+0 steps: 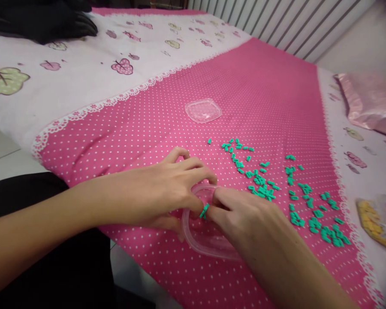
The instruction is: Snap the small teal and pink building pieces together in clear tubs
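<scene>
A person's right hand (246, 212) pinches small green pieces (204, 211) over a clear tub (209, 251), right of the left hand (173, 186), fingers half-curled, hold unclear

Slatted panel (273, 21), black glove (41, 19) (perhaps).

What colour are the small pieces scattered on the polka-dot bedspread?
The small pieces are bright green, best seen in the head view.

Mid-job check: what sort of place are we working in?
Probably a bedroom: the patterned sheet looks like bedding, the slatted panel beyond it could be a headboard, and the shiny pink thing at picture right may be a pillow.
</scene>
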`<control>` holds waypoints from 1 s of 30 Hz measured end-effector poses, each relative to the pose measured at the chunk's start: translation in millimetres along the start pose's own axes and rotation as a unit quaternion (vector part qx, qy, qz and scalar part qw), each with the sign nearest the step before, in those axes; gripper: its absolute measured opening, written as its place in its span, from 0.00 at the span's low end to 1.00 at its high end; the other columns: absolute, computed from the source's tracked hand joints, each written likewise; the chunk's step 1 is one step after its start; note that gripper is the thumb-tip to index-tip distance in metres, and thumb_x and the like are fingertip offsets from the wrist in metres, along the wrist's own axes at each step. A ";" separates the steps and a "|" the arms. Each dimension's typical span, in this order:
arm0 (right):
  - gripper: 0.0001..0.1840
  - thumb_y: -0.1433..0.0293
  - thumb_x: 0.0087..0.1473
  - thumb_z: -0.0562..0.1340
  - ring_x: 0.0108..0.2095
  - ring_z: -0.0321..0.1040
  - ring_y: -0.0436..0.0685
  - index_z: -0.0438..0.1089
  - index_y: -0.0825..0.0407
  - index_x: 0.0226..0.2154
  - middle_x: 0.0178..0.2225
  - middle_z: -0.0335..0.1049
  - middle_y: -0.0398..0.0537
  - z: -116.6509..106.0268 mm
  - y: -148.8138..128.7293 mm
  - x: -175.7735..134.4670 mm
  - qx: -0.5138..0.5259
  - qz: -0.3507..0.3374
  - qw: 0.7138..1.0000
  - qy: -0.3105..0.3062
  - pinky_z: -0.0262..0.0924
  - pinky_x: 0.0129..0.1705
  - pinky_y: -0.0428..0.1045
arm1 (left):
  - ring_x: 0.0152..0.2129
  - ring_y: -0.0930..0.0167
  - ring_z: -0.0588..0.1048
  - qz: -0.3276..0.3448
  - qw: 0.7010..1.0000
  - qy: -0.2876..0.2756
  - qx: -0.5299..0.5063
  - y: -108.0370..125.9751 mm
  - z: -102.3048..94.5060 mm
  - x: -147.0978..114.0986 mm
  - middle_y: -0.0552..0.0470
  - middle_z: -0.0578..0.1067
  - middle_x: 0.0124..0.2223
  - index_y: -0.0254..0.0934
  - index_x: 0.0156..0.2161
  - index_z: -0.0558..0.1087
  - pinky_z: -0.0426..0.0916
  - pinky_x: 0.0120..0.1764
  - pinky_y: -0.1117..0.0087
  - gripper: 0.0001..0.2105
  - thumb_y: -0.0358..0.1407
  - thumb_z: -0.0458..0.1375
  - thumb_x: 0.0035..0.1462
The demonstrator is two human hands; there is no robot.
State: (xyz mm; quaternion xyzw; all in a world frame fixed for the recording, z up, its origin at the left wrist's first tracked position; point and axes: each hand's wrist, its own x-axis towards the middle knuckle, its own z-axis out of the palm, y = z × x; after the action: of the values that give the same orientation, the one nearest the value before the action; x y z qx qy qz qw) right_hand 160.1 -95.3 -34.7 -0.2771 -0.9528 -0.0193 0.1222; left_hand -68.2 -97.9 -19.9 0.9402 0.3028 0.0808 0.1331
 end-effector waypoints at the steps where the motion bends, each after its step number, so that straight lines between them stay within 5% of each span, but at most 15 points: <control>1: 0.15 0.83 0.55 0.59 0.26 0.59 0.54 0.73 0.48 0.27 0.26 0.68 0.43 0.3 0.2 -0.2 -0.001 -0.003 1.000 0.000 0.43 0.30 0.53 | 0.58 0.56 0.66 -0.001 1.000 -0.003 -0.002 0.1 0.0 0.2 0.45 0.70 0.59 0.44 0.45 0.78 0.55 0.57 0.49 0.06 0.36 0.64 0.62; 30: 0.15 0.80 0.60 0.61 0.27 0.56 0.55 0.74 0.47 0.27 0.26 0.67 0.42 -3.0 13.7 5.6 0.016 -0.050 0.999 0.000 0.45 0.34 0.53 | 0.56 0.57 0.68 0.005 1.000 0.007 0.006 -1.4 0.5 -1.8 0.46 0.71 0.58 0.44 0.44 0.78 0.55 0.56 0.52 0.07 0.37 0.66 0.61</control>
State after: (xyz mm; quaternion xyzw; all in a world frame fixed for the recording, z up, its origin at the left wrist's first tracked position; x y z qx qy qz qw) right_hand 163.4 -81.1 -30.8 -0.2273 -0.9656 -0.0106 0.1255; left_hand -70.3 -98.0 -20.9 0.9421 0.2990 0.0859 0.1251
